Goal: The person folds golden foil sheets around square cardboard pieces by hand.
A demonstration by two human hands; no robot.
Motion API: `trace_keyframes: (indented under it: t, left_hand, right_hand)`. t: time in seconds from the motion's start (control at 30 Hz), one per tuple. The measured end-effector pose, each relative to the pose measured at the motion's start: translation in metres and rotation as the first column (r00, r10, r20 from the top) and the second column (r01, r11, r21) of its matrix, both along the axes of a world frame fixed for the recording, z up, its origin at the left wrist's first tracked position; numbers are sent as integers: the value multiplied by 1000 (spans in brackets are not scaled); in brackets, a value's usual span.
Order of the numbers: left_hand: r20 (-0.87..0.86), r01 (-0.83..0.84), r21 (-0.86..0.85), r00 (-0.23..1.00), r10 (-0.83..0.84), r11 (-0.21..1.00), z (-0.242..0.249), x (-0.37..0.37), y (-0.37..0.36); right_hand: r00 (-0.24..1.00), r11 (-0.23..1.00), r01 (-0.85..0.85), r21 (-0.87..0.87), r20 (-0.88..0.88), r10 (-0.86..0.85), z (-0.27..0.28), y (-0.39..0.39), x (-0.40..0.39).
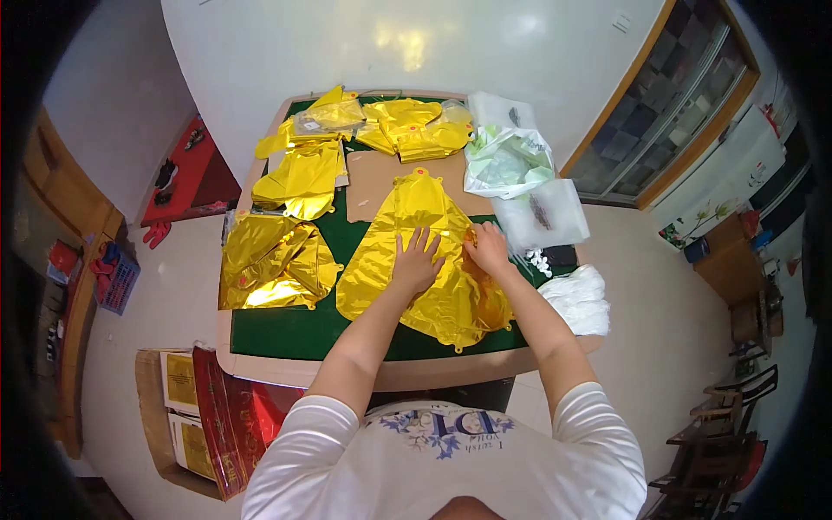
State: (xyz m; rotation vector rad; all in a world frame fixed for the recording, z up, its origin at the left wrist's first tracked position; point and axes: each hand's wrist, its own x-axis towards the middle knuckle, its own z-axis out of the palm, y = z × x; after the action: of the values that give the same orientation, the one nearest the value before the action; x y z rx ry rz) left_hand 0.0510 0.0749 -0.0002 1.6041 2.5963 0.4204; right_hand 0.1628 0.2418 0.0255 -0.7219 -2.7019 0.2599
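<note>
A large gold foil piece lies spread on the green cloth in front of me. My left hand rests flat on its middle with the fingers spread, holding nothing. On its right side my right hand has its fingers closed on the foil's edge, where the foil is crumpled and folded. A small tab with a red mark shows at the top end of the foil. Beneath its upper part lies a brown cardboard sheet.
More gold foil pieces lie at the left, upper left and back. On the right are a plastic bag, clear packets, a dark object and a white bundle. An open carton stands on the floor.
</note>
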Motion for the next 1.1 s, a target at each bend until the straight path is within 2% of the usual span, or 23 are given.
trace_keyframes:
  t: [0.07, 0.13, 0.27, 0.33, 0.37, 0.43, 0.47, 0.53, 0.63, 0.67, 0.73, 0.77, 0.8, 0.83, 0.87, 0.9, 0.93, 0.97, 1.1]
  left_hand:
    - [3, -2, -5, 1000, 2, 1000, 1, 0, -1]
    - [8, -5, -8, 1000, 5, 1000, 2, 0, -1]
    - [19, -3, -31, 1000, 3, 1000, 2, 0, 0]
    - [27, -4, -41, 1000, 5, 999, 3, 0, 0]
    - [19, -2, -43, 1000, 3, 999, 3, 0, -1]
    - [15, 0, -44, 1000, 1, 999, 3, 0, -1]
    - [16, 0, -44, 1000, 1, 999, 2, 0, -1]
    - [15, -3, -41, 1000, 4, 999, 3, 0, 0]
    - [12, -5, -56, 1000, 6, 998, 3, -1, -1]
    - [9, -4, -56, 1000, 4, 998, 3, -1, -1]
    - [5, 0, -56, 1000, 0, 998, 2, 0, -1]
    - [2, 0, -54, 1000, 0, 999, 1, 0, -1]
    - [0, -1, -51, 1000, 1, 999, 1, -1, 0]
    - [0, -2, -50, 1000, 2, 999, 0, 0, 0]
    - [-4, -3, -46, 1000, 3, 999, -1, 0, 1]
    - [-9, -5, -41, 1000, 5, 999, -1, -1, 0]
    - [-10, -5, -42, 1000, 5, 999, -2, 0, 0]
    - [-7, -3, -43, 1000, 3, 999, -1, 0, 0]
    - [-3, 0, -41, 1000, 0, 999, -1, -1, 0]
  right_hand:
    - [998, 998, 56, 10, 40, -57, 2, 3, -7]
    - [974, 982, 157, -108, 180, -136, 2, 8, -14]
    - [981, 986, 154, -62, 129, -145, -20, 21, -20]
    - [976, 883, 204, -422, 20, -216, -26, 26, -23]
    - [976, 885, 204, -419, 23, -215, -32, 26, -21]
    - [953, 876, 160, -455, -159, -257, -32, 12, -13]
    - [953, 877, 161, -453, -158, -257, -31, 4, -9]
    - [936, 928, 156, -337, -248, -248, -33, -6, -5]
    - [911, 950, 123, -286, -346, -222, -44, -7, -5]
    - [912, 951, 121, -286, -347, -220, -46, -3, -6]
    - [954, 888, 162, -429, -163, -253, -34, -3, -8]
    - [953, 889, 162, -429, -165, -253, -29, -4, -11]
    - [908, 667, -22, -745, -294, -299, -24, -7, -15]
    - [839, 342, -253, -905, -382, -389, -20, -11, -18]
    - [819, 438, -242, -866, -424, -387, -17, -15, -17]
    - [819, 438, -243, -865, -425, -385, -22, -14, -15]
    - [856, 761, -129, -636, -459, -238, -28, -15, -11]
    - [899, 958, -38, -284, -428, -91, -34, -15, -8]
    - [950, 981, -12, -195, -309, -50, -31, -31, 2]
